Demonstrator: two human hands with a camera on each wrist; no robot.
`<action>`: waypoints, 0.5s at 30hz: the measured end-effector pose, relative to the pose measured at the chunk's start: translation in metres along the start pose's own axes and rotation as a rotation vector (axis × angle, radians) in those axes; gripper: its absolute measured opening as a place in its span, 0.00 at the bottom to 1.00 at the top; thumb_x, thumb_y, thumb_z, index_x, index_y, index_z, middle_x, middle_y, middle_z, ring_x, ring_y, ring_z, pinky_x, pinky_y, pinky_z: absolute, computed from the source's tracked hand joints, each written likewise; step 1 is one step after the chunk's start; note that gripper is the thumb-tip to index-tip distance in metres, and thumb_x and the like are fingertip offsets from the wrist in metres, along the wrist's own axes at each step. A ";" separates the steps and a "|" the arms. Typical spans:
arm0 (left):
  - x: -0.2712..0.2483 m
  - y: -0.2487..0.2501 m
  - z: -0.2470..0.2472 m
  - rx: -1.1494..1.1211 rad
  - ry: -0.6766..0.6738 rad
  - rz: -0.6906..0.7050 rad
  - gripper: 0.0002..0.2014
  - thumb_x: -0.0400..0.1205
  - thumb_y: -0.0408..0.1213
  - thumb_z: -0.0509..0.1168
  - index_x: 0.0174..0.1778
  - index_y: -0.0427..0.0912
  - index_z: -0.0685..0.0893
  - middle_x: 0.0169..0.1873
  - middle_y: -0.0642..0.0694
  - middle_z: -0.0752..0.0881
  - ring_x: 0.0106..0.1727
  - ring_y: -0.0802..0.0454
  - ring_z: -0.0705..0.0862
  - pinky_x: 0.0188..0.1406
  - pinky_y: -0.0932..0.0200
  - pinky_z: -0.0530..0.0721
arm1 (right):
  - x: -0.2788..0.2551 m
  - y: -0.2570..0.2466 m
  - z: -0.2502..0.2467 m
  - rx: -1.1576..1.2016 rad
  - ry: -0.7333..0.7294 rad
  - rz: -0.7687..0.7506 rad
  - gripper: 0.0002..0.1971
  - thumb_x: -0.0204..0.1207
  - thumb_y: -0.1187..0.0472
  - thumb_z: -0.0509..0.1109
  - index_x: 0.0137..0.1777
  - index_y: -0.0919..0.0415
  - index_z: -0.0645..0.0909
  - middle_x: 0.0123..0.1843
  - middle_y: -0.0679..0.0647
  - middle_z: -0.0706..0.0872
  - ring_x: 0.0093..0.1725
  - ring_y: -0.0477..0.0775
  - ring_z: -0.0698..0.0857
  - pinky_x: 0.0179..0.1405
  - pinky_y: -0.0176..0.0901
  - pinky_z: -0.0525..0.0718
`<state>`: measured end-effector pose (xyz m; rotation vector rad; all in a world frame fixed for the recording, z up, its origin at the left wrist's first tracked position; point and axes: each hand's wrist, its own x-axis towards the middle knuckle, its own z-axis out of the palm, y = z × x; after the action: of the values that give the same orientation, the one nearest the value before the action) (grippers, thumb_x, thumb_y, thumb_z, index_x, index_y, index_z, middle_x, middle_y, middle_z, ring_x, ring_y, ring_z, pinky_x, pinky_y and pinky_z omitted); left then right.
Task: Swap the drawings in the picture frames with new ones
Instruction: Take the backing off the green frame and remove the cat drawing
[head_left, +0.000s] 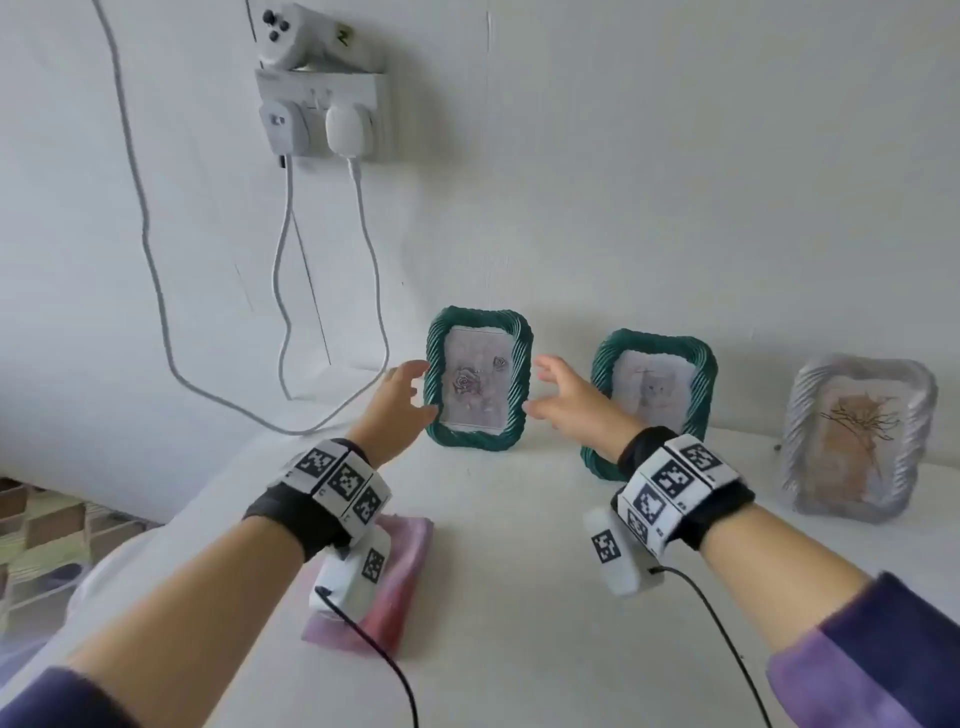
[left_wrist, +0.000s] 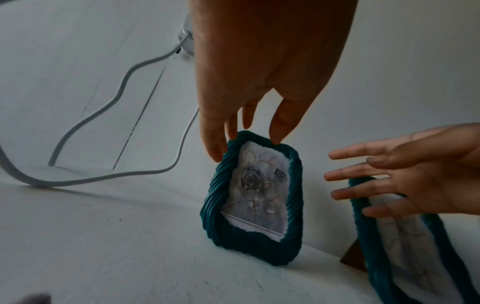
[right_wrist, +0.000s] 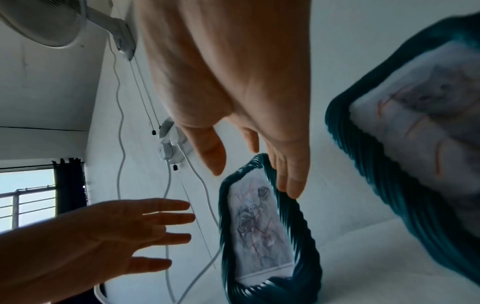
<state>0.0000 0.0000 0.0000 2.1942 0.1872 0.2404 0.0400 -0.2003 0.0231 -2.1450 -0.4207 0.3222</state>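
A green twisted-rim picture frame stands upright on the white table against the wall, holding a rose drawing. My left hand is open at its left edge and my right hand is open just off its right edge. In the left wrist view my left hand's fingertips lie at the frame's upper left rim; whether they touch is unclear. The right wrist view shows my right hand spread over the frame's top right. Neither hand grips anything.
A second green frame stands right behind my right wrist, and a clear ribbed frame sits further right. A folded pink cloth lies under my left wrist. White cables hang from a wall socket onto the table's back left.
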 end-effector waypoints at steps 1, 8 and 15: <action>0.008 -0.004 0.000 0.026 -0.030 -0.013 0.29 0.79 0.28 0.63 0.76 0.39 0.62 0.74 0.40 0.67 0.71 0.45 0.71 0.67 0.50 0.75 | 0.007 -0.001 0.003 0.004 0.003 0.006 0.34 0.78 0.63 0.64 0.81 0.55 0.52 0.81 0.56 0.59 0.71 0.56 0.73 0.60 0.43 0.73; 0.051 -0.026 0.001 -0.016 -0.157 -0.076 0.38 0.79 0.29 0.64 0.80 0.41 0.49 0.80 0.42 0.57 0.78 0.45 0.62 0.75 0.45 0.69 | 0.036 0.002 0.015 0.018 0.050 0.029 0.28 0.79 0.70 0.62 0.76 0.65 0.57 0.75 0.64 0.67 0.64 0.60 0.77 0.37 0.26 0.77; 0.063 -0.030 0.006 -0.176 -0.232 -0.039 0.27 0.78 0.23 0.62 0.74 0.40 0.65 0.70 0.43 0.72 0.59 0.51 0.77 0.42 0.67 0.79 | 0.057 0.011 0.022 0.045 0.042 0.108 0.36 0.78 0.63 0.66 0.81 0.59 0.49 0.78 0.55 0.63 0.71 0.55 0.73 0.65 0.35 0.72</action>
<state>0.0608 0.0271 -0.0209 2.0220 0.0762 -0.0196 0.0849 -0.1665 -0.0028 -2.1311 -0.2721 0.3431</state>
